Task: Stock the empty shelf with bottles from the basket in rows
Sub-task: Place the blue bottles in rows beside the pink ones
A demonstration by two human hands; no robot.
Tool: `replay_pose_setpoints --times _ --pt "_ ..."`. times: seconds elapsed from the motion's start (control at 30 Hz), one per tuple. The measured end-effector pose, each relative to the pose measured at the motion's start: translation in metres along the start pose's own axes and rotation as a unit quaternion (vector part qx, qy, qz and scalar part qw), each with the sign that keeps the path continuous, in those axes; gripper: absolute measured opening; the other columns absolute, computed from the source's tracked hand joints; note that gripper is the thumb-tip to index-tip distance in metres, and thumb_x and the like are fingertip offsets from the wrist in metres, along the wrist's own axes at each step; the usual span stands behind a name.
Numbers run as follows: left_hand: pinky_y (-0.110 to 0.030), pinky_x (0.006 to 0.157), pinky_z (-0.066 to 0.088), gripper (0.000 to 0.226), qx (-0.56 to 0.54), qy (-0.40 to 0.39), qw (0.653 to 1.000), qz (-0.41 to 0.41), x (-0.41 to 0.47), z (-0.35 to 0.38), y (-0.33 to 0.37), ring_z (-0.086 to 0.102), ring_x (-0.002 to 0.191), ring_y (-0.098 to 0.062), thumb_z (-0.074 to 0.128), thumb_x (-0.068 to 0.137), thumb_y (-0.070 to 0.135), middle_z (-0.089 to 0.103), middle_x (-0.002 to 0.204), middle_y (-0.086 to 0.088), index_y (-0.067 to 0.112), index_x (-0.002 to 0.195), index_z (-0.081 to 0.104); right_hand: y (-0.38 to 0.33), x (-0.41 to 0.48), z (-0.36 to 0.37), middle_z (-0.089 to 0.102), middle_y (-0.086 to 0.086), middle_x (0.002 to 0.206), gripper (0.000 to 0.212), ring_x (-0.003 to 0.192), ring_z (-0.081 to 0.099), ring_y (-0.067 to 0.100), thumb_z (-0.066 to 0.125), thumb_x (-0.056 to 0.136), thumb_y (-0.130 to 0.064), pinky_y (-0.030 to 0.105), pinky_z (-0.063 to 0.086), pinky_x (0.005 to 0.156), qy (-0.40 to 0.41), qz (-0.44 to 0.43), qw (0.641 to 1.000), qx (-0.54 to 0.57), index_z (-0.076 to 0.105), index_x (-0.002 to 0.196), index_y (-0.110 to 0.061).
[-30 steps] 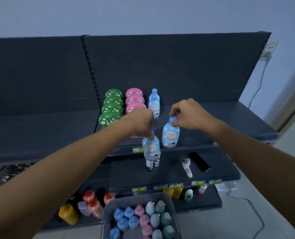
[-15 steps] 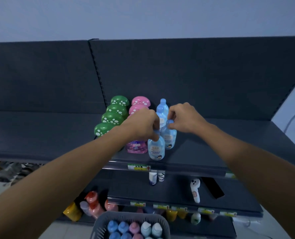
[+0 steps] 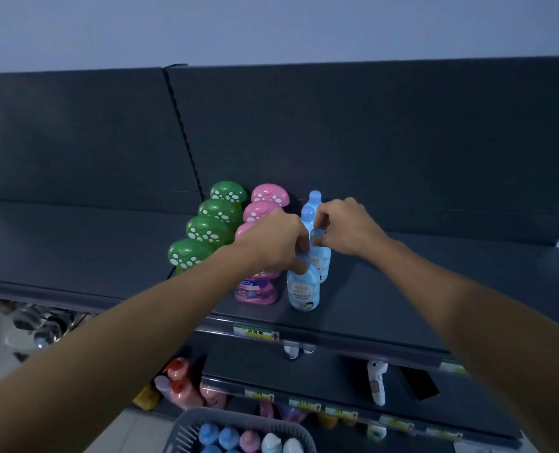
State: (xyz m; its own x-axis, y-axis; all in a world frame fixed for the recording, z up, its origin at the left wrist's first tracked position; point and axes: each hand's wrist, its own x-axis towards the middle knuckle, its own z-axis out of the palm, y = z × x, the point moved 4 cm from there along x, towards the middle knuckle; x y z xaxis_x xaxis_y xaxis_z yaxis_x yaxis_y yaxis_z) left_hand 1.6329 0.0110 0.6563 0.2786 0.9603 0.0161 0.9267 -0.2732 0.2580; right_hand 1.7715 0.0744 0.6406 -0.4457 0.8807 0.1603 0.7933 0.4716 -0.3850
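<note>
The left hand [image 3: 271, 240] pinches the cap of a light blue plastic bottle [image 3: 303, 291] with its fingers, near the front edge of the dark grey metal shelf [image 3: 386, 299]. The right hand [image 3: 348, 227] pinches the cap of a second light blue bottle [image 3: 324, 261] just behind it. Both stand upright beside the pink mushroom-top bottles [image 3: 265, 194], and the grey plastic basket [image 3: 186, 429] sits below with more bottles inside.

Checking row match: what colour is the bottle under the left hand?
Light blue bottle, head view.
</note>
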Motion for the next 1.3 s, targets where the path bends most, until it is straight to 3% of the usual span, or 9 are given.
replay_pose_setpoints --times 0.33,0.83,1.0,1.3 --pt "-0.034 0.076 0.060 0.029 -0.006 -0.005 1.000 -0.010 0.006 0.002 0.001 0.069 0.082 -0.013 0.088 0.070 0.024 0.072 0.086 0.007 0.018 0.096 0.078 0.003 0.013 0.009 0.068 -0.013 0.088 0.021 0.090 0.061 0.016 0.088 0.072 -0.027 0.037 0.057 0.079 -0.008 -0.028 0.999 0.025 0.069 0.082 -0.024" --pt "-0.018 0.067 0.049 0.027 -0.020 0.013 1.000 -0.020 0.003 0.004 -0.002 0.067 0.087 -0.011 0.087 0.072 0.026 0.072 0.090 0.007 0.019 0.097 0.078 0.003 0.012 0.009 0.067 -0.010 0.083 0.024 0.088 0.062 0.016 0.088 0.072 -0.024 0.038 0.057 0.080 -0.015 -0.032 0.999 0.034 0.070 0.087 -0.021" --pt "-0.032 0.082 0.058 0.027 -0.030 0.010 0.999 -0.015 -0.001 0.004 -0.001 0.069 0.087 -0.013 0.087 0.074 0.026 0.073 0.092 0.005 0.017 0.098 0.078 0.002 0.013 0.010 0.068 -0.007 0.087 0.025 0.084 0.065 0.015 0.089 0.072 -0.026 0.038 0.058 0.078 -0.009 -0.014 0.999 0.030 0.068 0.084 -0.022" --pt "-0.039 0.087 0.057 0.040 -0.045 -0.001 0.999 -0.011 -0.006 0.002 -0.005 0.070 0.092 -0.017 0.088 0.075 0.025 0.075 0.096 -0.001 0.011 0.110 0.074 -0.001 0.011 0.009 0.067 -0.007 0.100 0.022 0.091 0.066 0.018 0.084 0.076 -0.029 0.037 0.057 0.079 -0.028 0.008 1.000 0.009 0.066 0.090 -0.025"
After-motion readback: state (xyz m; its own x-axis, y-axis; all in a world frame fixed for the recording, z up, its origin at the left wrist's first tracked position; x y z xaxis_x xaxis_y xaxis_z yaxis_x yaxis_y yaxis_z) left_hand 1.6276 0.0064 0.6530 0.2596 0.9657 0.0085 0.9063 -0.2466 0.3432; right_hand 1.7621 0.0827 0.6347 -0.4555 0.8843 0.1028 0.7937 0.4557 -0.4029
